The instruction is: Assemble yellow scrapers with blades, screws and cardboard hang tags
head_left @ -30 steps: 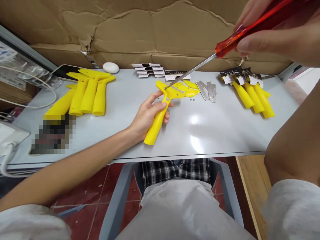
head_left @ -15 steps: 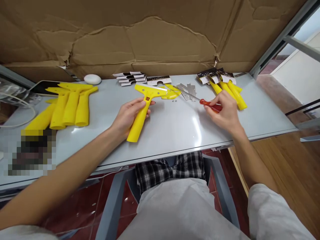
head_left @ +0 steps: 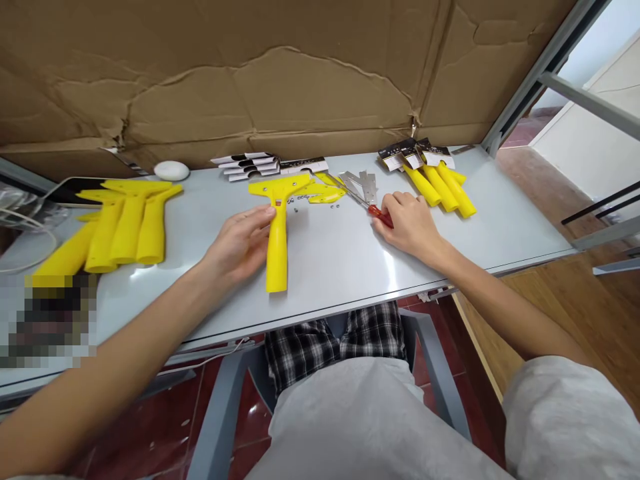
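My left hand [head_left: 245,243] grips a yellow scraper [head_left: 278,233] by the neck, its wide head at the top and its hollow handle pointing toward me. Screws show on the scraper's head. In my right hand [head_left: 413,223] is a red-handled screwdriver [head_left: 381,215], its shaft pointing up and left toward the scraper head. Behind the scraper head lie flat yellow plates [head_left: 327,193] and small screws [head_left: 336,206]. Thin metal blades [head_left: 369,187] rest in a small pile beyond the screwdriver.
Several yellow scraper bodies [head_left: 125,227] lie at the left. Yellow scrapers with black-and-white cards [head_left: 443,187] lie at the back right. Folded cards [head_left: 247,165] and a white computer mouse [head_left: 171,171] sit along the cardboard wall [head_left: 300,93]. The table's edge [head_left: 325,312] runs before me.
The scraper has turned more upright in my left hand. My right hand has moved left with the screwdriver, closer to the scraper. The view has shifted slightly.
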`<state>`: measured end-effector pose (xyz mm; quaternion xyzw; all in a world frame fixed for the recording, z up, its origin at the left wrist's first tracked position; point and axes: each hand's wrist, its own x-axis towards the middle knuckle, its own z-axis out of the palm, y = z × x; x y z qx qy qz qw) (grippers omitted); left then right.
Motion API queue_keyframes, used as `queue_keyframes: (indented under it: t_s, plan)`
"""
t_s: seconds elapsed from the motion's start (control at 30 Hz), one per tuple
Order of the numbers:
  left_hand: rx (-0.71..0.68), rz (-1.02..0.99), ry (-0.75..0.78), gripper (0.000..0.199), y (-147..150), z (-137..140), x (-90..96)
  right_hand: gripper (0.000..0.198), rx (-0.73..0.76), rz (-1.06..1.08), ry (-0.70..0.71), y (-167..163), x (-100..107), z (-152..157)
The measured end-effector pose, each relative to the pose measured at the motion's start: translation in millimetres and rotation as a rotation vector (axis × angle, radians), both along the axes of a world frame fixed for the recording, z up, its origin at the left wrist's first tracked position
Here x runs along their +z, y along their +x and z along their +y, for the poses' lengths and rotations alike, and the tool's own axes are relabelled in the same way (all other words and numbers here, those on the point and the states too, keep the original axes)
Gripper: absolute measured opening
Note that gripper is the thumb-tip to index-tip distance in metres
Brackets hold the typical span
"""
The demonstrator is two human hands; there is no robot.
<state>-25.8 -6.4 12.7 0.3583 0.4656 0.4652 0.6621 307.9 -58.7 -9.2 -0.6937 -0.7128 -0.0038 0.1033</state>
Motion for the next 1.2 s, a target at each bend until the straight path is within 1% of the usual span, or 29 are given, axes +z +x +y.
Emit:
queue_keyframes:
  t_s: [0.1, 0.17, 0.3, 0.4, 0.53, 0.7, 0.8, 0.97, 1.13, 1.2]
  plan:
    - [0.005, -0.001, -0.005, 0.033, -1, 2, -0.3, 0.05, -0.047, -0.017, 0.023, 1, 0, -2]
    - [-0.004, 0.001, 0.004, 0.036, -1, 3, -1.2, 0.054, -0.073, -0.011, 0.025, 3, 0, -2]
    - [-0.009, 0.007, 0.02, 0.044, 0, 6, -3.7, 0.058, -0.098, -0.011, -0.031, 4, 2, -1]
    - [-0.009, 0.002, 0.022, 0.038, 1, 6, -3.8, 0.058, -0.068, -0.02, -0.051, 2, 5, -1]
    - [0.005, -0.022, 0.015, 0.032, 3, 3, -0.9, 0.057, -0.026, -0.02, -0.021, -1, 4, -1]
    - [0.017, -0.03, 0.018, 0.038, 5, -1, 2.1, 0.065, -0.103, -0.016, 0.034, 8, 0, 6]
    - [0.019, -0.033, 0.013, 0.037, 7, -1, 2.3, 0.07, -0.119, 0.035, 0.019, 16, 0, 10]
    - [0.044, -0.016, 0.013, 0.021, 8, -2, 2.3, 0.063, -0.115, 0.035, 0.011, 14, 3, 10]
    - [0.03, -0.054, 0.014, 0.034, 7, -4, 3.1, 0.065, -0.091, 0.019, 0.03, 8, 1, 8]
    - [0.016, -0.063, 0.011, 0.035, 7, -3, 4.3, 0.064, -0.084, 0.022, 0.032, 6, 1, 9]
